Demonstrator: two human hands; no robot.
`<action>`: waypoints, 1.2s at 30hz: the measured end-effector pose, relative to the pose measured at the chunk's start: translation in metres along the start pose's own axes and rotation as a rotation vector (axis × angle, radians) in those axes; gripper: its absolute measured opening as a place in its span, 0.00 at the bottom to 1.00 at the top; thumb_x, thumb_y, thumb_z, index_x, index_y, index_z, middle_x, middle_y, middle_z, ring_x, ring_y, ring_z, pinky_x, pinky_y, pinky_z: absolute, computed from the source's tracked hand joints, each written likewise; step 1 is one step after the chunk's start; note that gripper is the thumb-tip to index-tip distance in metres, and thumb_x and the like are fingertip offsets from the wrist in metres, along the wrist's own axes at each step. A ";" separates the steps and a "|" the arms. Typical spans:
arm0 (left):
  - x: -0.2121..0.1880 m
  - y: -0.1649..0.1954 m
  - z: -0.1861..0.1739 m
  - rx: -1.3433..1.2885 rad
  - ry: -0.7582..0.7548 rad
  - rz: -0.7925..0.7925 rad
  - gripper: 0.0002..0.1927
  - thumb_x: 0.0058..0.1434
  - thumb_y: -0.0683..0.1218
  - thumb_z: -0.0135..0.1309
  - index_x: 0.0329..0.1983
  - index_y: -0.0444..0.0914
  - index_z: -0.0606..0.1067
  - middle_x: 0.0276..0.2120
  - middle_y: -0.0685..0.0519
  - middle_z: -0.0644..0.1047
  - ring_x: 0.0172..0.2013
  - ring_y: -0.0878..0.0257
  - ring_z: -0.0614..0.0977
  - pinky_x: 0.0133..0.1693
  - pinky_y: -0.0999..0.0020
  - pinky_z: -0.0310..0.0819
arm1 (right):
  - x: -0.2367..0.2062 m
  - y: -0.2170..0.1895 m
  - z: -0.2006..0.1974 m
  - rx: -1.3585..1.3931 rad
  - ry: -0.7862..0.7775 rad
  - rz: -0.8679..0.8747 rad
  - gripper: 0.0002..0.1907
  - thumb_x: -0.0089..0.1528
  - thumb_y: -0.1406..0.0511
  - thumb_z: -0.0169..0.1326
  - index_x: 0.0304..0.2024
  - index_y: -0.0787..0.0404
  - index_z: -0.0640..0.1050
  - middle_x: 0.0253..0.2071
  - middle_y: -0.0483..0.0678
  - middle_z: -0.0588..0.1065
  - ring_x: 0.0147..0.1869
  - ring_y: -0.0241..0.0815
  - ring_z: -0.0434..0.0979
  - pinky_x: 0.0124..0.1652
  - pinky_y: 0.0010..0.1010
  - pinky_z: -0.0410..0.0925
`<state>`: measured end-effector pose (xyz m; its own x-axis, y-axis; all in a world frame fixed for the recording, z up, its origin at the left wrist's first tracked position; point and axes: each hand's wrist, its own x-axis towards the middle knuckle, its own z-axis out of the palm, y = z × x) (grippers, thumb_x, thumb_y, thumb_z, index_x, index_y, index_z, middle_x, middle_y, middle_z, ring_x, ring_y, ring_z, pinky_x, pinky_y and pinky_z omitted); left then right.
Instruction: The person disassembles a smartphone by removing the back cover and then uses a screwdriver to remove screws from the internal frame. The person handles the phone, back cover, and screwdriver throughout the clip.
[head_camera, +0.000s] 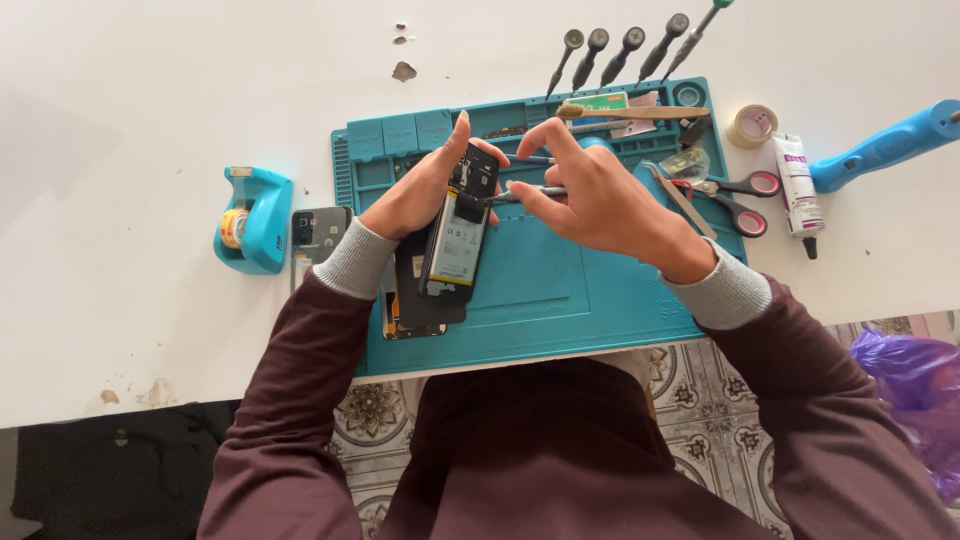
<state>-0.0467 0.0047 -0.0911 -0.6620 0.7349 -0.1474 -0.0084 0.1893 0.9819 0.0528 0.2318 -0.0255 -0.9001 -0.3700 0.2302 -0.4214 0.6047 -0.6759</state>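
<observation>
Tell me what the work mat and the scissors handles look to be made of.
The work mat: likely soft silicone or rubber, matte teal, with moulded compartments along its top edge and no glare. The scissors: handles look like hard plastic, red and black loops with a slight sheen; blades appear to be bare metal, partly hidden.
</observation>
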 end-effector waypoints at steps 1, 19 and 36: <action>0.001 -0.001 0.000 -0.003 -0.001 0.003 0.52 0.56 0.84 0.24 0.54 0.38 0.73 0.32 0.48 0.80 0.31 0.58 0.88 0.34 0.64 0.87 | 0.000 0.000 -0.001 -0.005 -0.004 0.002 0.18 0.67 0.64 0.57 0.52 0.66 0.66 0.10 0.44 0.61 0.12 0.37 0.56 0.19 0.34 0.47; 0.002 -0.003 -0.002 0.018 -0.020 0.021 0.50 0.56 0.83 0.25 0.53 0.39 0.72 0.38 0.45 0.82 0.31 0.58 0.88 0.33 0.60 0.89 | 0.007 0.024 -0.006 -0.229 -0.139 0.134 0.16 0.59 0.57 0.63 0.39 0.64 0.83 0.13 0.51 0.71 0.15 0.42 0.70 0.22 0.33 0.62; 0.001 0.000 -0.001 0.003 -0.068 0.047 0.50 0.57 0.83 0.27 0.54 0.38 0.72 0.37 0.42 0.83 0.35 0.52 0.89 0.33 0.57 0.90 | 0.003 0.025 -0.008 -0.299 -0.106 0.085 0.16 0.60 0.56 0.62 0.38 0.64 0.83 0.11 0.51 0.69 0.15 0.45 0.71 0.23 0.35 0.64</action>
<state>-0.0480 0.0049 -0.0916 -0.6090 0.7857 -0.1086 0.0244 0.1554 0.9875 0.0388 0.2517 -0.0365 -0.9233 -0.3715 0.0970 -0.3736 0.8110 -0.4503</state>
